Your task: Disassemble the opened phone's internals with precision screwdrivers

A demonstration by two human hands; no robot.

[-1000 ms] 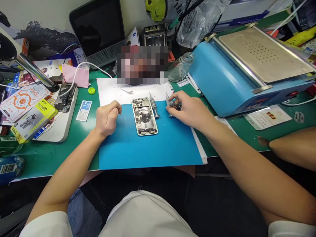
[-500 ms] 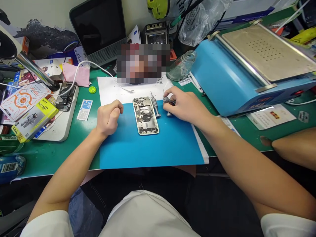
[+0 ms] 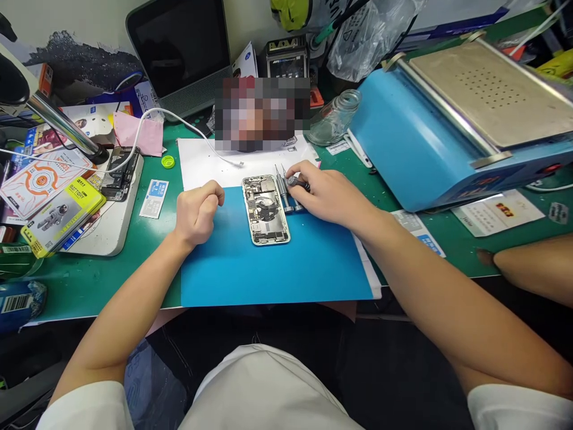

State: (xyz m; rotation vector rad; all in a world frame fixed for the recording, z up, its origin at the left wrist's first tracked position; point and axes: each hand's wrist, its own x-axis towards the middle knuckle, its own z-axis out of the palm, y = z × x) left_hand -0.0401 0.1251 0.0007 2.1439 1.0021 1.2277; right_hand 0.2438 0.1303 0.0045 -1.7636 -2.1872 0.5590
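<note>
An opened smartphone (image 3: 267,210), its inner boards showing, lies on the blue mat (image 3: 268,275). Right beside it are slim silver screwdrivers (image 3: 282,192), lying close together with their tips pointing away from me. My right hand (image 3: 320,191) is over these tools, thumb and fingers pinching a dark-handled screwdriver (image 3: 299,183); its far end is hard to make out. To the left of the phone, my left hand (image 3: 197,212) rests as a loose fist at the mat's edge, apart from the phone, with nothing visible in it.
A blue machine with a metal plate (image 3: 403,137) stands at the right, near a glass jar (image 3: 333,119). A white cable (image 3: 179,122) runs across the back. Battery boxes (image 3: 65,212) and a lamp (image 3: 62,125) crowd the left. Another person's arm (image 3: 537,263) shows at right.
My right hand has shifted left toward the phone, and a second silver screwdriver now lies close against the first. My left hand has stayed put.
</note>
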